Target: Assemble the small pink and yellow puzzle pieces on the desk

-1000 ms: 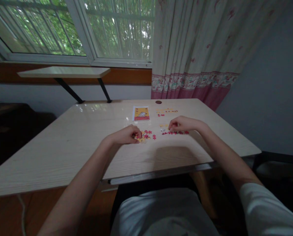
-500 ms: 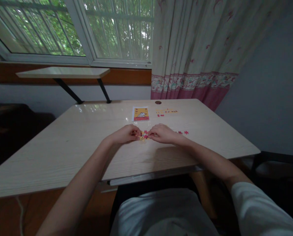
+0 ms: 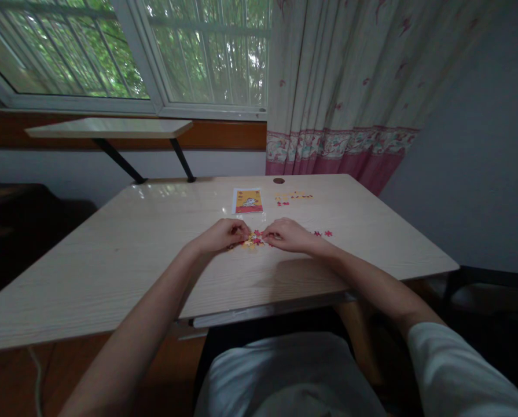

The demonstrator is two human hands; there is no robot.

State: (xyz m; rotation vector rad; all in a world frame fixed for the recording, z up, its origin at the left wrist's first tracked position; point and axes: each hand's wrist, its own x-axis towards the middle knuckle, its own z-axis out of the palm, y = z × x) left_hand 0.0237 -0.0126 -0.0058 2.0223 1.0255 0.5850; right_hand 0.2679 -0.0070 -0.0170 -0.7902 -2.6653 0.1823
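A small heap of yellow and red jigsaw puzzle pieces (image 3: 257, 241) lies on the table between my hands. My left hand (image 3: 227, 234) is at the heap's left side, thumb and finger pinched at a small yellow puzzle piece (image 3: 250, 236). From the right, my right hand (image 3: 286, 234) reaches in with its fingertips closed together at the red pieces. What those right fingertips hold, if anything, is too small to tell. Beyond the hands lies a yellow and red picture card (image 3: 248, 201) with a white spotted animal on it.
More yellow puzzle pieces (image 3: 301, 196) lie in rows at the back, with red pieces (image 3: 283, 204) just in front. Several red pieces (image 3: 329, 233) are right of my right hand. A raised shelf (image 3: 111, 128) stands at the table's (image 3: 124, 260) back left, and a round hole (image 3: 278, 180) is near the back edge.
My left hand has shifted slightly, and more puzzle pieces now show below its fingers. The right hand stays in nearly the same place.
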